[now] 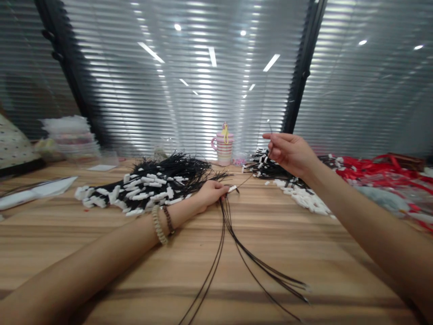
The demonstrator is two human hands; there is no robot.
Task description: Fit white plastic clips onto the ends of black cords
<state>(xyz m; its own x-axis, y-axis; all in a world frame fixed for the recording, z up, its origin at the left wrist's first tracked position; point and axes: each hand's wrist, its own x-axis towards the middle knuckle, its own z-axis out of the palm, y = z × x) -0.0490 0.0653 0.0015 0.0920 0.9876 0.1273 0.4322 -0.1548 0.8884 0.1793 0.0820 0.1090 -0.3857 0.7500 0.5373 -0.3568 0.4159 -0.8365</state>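
Observation:
My left hand (212, 195) is closed near the middle of the wooden table (162, 271), pinching a small white tag (232, 188) and the top of several black cords (237, 239). The cords hang toward me and fan out over the wood. Raised to the right, my right hand (291, 152) pinches a thin black cord (270, 128) with a small pale tip. A thin line of cord runs from the white tag up toward this hand.
Left of centre lies a large pile of black cords with white tags (149, 187). Behind stands a striped mug (224, 149). White tags (306, 198) and red ribbons (379, 171) lie right, plastic boxes (72, 140) at back left. Blinds (189, 90) rise behind.

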